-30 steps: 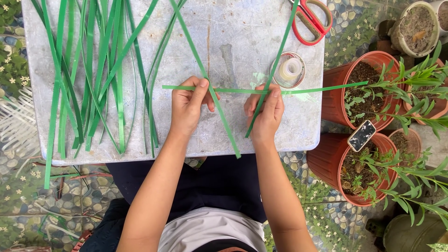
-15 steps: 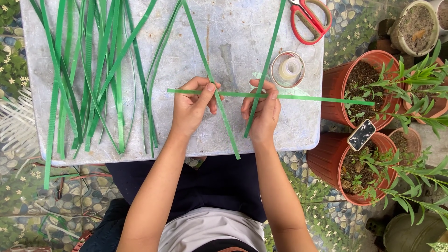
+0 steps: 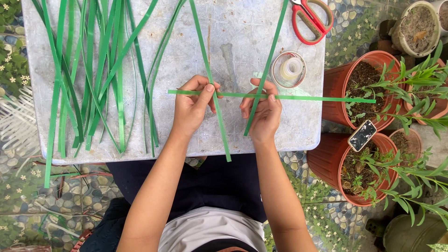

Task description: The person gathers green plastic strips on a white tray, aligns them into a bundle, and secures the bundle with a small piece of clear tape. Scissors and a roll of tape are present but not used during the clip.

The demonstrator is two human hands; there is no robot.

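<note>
My left hand (image 3: pixel 191 107) and my right hand (image 3: pixel 262 112) both pinch one long green leaf strip (image 3: pixel 322 98) held level across the grey board (image 3: pixel 233 42). The strip runs from left of my left hand out past the board's right edge. Two other green strips lie under my hands: one slanting (image 3: pixel 205 70) down to the near edge, another slanting (image 3: pixel 273 51) from the top right towards my right hand. The three strips cross between my hands.
A pile of several green leaf strips (image 3: pixel 93 70) covers the board's left half. Red-handled scissors (image 3: pixel 311 18) and a roll of clear tape (image 3: pixel 289 69) lie at the top right. Terracotta pots with plants (image 3: pixel 368 74) stand right of the board, a phone (image 3: pixel 362 135) resting on one.
The level strip has slid a little to the left and towards me between my fingers. My hands have shifted slightly with it.
</note>
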